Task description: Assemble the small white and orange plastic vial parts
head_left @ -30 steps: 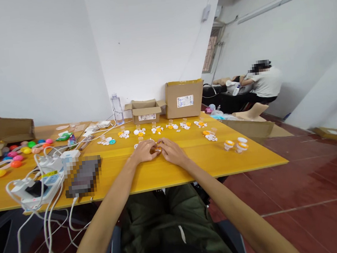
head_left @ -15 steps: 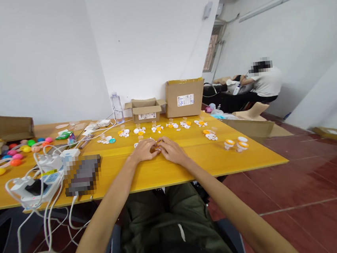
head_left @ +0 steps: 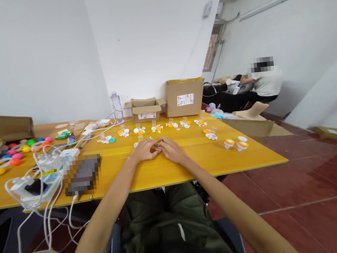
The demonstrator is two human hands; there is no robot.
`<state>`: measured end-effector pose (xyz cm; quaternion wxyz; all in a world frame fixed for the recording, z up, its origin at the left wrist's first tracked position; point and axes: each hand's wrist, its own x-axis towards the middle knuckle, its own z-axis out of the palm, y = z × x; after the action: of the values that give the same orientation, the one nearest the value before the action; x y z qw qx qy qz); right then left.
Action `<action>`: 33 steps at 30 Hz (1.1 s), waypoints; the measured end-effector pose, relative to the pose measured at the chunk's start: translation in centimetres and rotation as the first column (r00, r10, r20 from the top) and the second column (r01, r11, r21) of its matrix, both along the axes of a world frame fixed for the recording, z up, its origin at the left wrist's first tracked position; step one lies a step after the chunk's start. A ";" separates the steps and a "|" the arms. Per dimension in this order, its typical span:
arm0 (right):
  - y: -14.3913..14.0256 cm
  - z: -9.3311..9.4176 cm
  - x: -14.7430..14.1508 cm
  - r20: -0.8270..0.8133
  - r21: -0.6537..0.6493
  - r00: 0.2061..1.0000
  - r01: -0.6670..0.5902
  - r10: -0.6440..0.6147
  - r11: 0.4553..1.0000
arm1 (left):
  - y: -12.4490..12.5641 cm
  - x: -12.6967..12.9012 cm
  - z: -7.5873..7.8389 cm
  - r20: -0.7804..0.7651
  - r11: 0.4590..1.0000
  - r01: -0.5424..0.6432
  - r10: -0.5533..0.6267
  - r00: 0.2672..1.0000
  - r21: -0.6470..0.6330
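Observation:
My left hand point(head_left: 145, 149) and my right hand point(head_left: 171, 150) meet fingertip to fingertip just above the yellow table point(head_left: 207, 160). Both are closed in a pinch around something small that the fingers hide. Just beyond the left hand stands a clear plastic cup point(head_left: 140, 138), with white parts partly covered by the hand. Farther back lies a row of small piles of white and orange plastic parts point(head_left: 157, 129), several with a clear cup beside them. To the right, a pile of white discs point(head_left: 211, 136) sits near several clear cups with orange and white lids point(head_left: 229, 143).
An open carton point(head_left: 146, 109), a taller box point(head_left: 184, 98) and a water bottle point(head_left: 117, 107) stand along the wall. At left are a power strip point(head_left: 50, 181) with tangled white cables, a blurred phone point(head_left: 83, 175) and colourful balls point(head_left: 16, 156). A person point(head_left: 267, 81) sits far right.
My hands stay together in nearly the same place; only the fingers of my right hand have shifted slightly. Nothing else on the table has visibly moved.

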<state>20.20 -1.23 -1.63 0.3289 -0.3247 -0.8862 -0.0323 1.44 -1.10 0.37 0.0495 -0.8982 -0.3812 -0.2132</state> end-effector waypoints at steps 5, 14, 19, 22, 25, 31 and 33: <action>0.0 0.0 0.0 -0.015 0.006 1.000 0.000 0.000 1.000 | 0.0 0.0 0.0 0.008 1.000 0.001 -0.001 1.000 0.000; 0.4 -0.4 0.1 -0.057 -0.005 0.997 -0.053 0.053 0.999 | 0.2 -0.1 -0.2 0.010 1.000 0.006 -0.006 1.000 -0.004; 0.5 -0.5 0.1 -0.083 -0.026 0.994 -0.067 0.064 0.997 | 0.2 -0.1 -0.2 0.019 1.000 0.014 -0.014 1.000 -0.015; 0.5 -0.5 0.1 -0.084 -0.037 0.994 -0.067 0.064 0.997 | 0.2 -0.1 -0.2 0.031 1.000 0.024 -0.024 0.999 -0.007; 0.4 -0.4 0.1 -0.078 -0.045 0.995 -0.059 0.055 0.997 | 0.2 -0.1 -0.2 0.041 1.000 0.029 -0.028 0.999 -0.006; 0.2 -0.1 0.1 -0.055 -0.064 0.998 -0.043 0.039 0.997 | 0.2 -0.1 -0.2 0.037 1.000 0.016 -0.015 0.999 -0.021; 0.1 0.0 0.1 -0.054 -0.062 0.998 -0.032 0.029 0.998 | 0.2 0.0 -0.2 0.034 1.000 0.012 -0.012 0.999 -0.019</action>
<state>20.26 -1.11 -1.65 0.3422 -0.3222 -0.8826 0.0090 1.41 -0.89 0.19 0.0331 -0.8972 -0.3787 -0.2249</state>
